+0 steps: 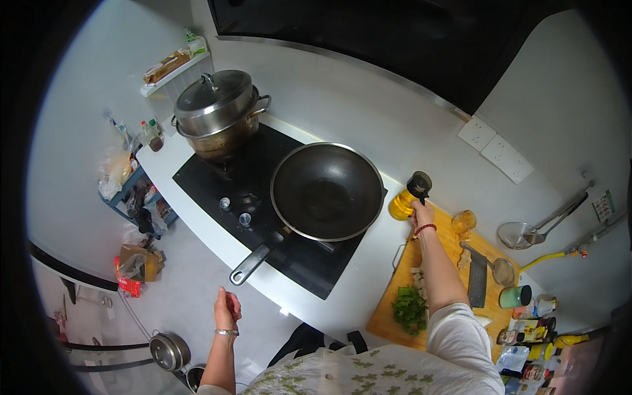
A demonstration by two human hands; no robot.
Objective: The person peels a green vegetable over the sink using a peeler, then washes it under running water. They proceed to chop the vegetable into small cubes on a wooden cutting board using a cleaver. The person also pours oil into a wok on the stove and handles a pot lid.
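Observation:
My right hand [423, 215] is closed round the handle of an oil pitcher [402, 203] with a dark lid and yellow oil inside. The pitcher is at the right of the stove, near the wall; whether its base touches the counter, I cannot tell. On the black cooktop [316, 276] sits a dark wok [328, 197] with a honeycomb-textured inside and a steel rim. Its handle [249, 265] points towards me, past the counter's front edge. Just below the handle's end my left hand [227, 308] hangs in the air, holding nothing, thumb apart from loosely curled fingers.
A lidded steel steamer pot [217, 116] stands at the cooktop's back left. On the right, a wooden cutting board [390, 301] bears leafy greens [410, 308], pale cubes [418, 281], a cleaver [477, 279] and a small strainer [502, 271]. Several seasoning jars [535, 328] line the far right.

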